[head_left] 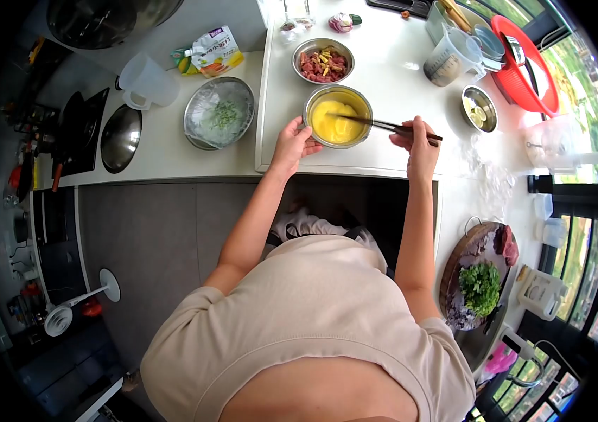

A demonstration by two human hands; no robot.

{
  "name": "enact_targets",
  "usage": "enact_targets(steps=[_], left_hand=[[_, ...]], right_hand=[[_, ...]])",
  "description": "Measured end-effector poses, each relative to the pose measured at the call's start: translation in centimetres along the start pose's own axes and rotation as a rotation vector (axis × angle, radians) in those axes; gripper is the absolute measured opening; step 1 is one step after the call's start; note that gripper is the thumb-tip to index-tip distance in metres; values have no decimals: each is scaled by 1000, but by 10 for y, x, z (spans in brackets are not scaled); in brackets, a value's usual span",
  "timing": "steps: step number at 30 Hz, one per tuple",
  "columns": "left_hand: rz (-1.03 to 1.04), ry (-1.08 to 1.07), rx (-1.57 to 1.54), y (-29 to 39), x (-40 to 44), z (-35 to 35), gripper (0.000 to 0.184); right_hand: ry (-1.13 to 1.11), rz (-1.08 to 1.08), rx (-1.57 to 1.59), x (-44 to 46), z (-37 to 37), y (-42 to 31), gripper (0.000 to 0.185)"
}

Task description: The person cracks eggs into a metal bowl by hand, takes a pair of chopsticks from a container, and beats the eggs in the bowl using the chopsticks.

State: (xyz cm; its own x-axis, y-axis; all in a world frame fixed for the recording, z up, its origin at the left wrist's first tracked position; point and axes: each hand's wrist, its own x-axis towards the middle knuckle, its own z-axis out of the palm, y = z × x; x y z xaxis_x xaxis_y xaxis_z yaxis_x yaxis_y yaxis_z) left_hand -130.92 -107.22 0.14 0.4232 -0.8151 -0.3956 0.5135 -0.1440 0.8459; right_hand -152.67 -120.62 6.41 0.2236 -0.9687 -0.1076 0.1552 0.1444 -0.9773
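Counter (397,74) spreads white and wide in front of me. Off to my right sits a round wooden board (478,246), with leafy greens (480,288) and a red lump of meat (506,245) on it. A red basket (504,27) is far over on the right. To my left is a big metal bowl (191,105) with white stuff and green bits inside. The egg bowl (340,93) is right in front of me, full of runny yellow, just below the meat bowl (323,43). My left hand (297,146) holds the egg bowl's side, thumb up by the rim and fingers curled under. My right hand (417,143) is closed around two dark chopsticks (383,125), and their thin tips dip into the yellow.
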Motion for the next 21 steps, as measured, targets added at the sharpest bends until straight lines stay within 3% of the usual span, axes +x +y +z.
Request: enact_targets(steps=[5,9,13,16,20,21], left_hand=[[-5,-13,-10,-1,0,-2,34],[10,0,-17,0,-1,0,33],[17,0,-19,-2,1,-1,32],[12,0,-7,-1,1,-1,33],[6,-5,-23,-1,0,-1,33],[9,-4,-1,-1,1,-3,33]], right_hand=[[-196,55,-210,-2,-1,-1,33],[38,-91,-64,0,4,3,33],[-203,45,-181,-4,0,-4,33],[39,-55,-47,-3,4,-1,33],[-210,49,-202,-5,0,-3,34],[-158,17,-132,-7,1,-5,33]])
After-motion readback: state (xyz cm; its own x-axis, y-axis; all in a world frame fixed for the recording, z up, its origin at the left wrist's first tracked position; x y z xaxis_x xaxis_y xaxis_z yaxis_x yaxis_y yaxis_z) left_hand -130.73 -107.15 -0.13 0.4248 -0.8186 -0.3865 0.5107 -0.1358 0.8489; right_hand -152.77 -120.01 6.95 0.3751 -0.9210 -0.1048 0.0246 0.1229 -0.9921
